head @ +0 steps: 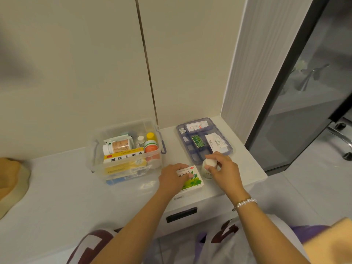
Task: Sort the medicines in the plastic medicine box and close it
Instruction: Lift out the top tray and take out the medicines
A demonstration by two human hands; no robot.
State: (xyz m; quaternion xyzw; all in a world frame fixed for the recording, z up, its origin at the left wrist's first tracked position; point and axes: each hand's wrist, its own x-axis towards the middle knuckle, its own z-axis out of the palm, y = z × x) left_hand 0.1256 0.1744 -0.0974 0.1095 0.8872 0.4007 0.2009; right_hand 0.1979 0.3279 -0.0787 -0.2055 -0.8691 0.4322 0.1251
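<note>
A clear plastic medicine box (95,159) stands open on the white counter, holding a yellow carton, a brown-labelled bottle (119,146), an orange-labelled bottle (151,148) and small vials. To its right lies a bluish divided tray (229,150) with sachets and a green blister pack. In front, my left hand (172,179) grips a green-and-white medicine carton (194,181) lying on the counter. My right hand (223,169) is closed around a small white bottle (206,173) standing beside the carton.
The counter (66,187) runs left, with a tan object (11,180) at its far left edge. A wall stands close behind the box. A drawer handle (182,214) sits below the front edge. A dark glass door (304,111) is on the right.
</note>
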